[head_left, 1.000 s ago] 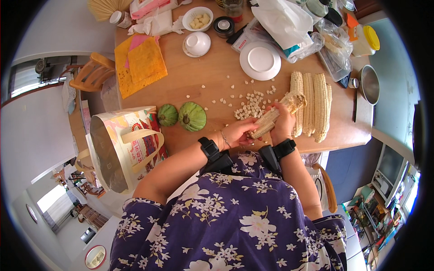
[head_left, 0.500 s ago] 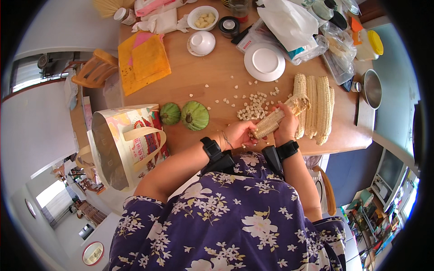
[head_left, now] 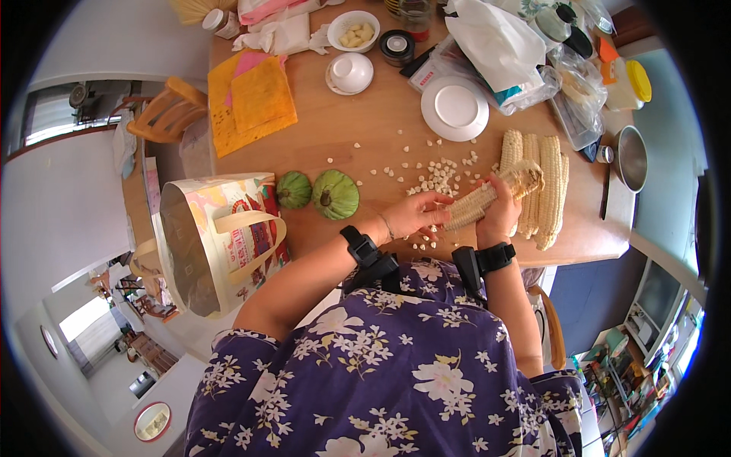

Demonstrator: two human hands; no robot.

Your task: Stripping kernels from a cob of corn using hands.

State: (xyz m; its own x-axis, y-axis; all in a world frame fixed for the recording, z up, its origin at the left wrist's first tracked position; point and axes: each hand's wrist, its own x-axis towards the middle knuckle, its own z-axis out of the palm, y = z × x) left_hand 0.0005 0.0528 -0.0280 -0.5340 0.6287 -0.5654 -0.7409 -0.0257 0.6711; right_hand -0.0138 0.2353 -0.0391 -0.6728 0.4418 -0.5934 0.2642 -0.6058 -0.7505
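Observation:
My right hand [head_left: 499,211] is wrapped around a pale corn cob [head_left: 470,207], which tilts with its dry, husky end up and to the right. Part of the cob has been stripped of kernels. Just left of its lower end is my left hand [head_left: 413,215], fingers apart, with a few loose kernels [head_left: 432,236] below it. A pile of white corn kernels [head_left: 438,177] lies beyond my hands, and others are scattered leftward. Several whole corn cobs [head_left: 550,190] lie side by side right of my right hand.
Two green squashes [head_left: 336,195] sit left of the kernels, beside a printed tote bag [head_left: 228,236]. Farther back are an orange cloth [head_left: 263,99], an upturned white plate [head_left: 455,109], a bowl of pale pieces [head_left: 354,33] and plastic bags [head_left: 502,46]. A metal bowl [head_left: 630,158] stands far right.
My left hand has come off the cob's lower end and its fingers have spread. More loose kernels lie near the table's front edge. The cob stays in my right hand.

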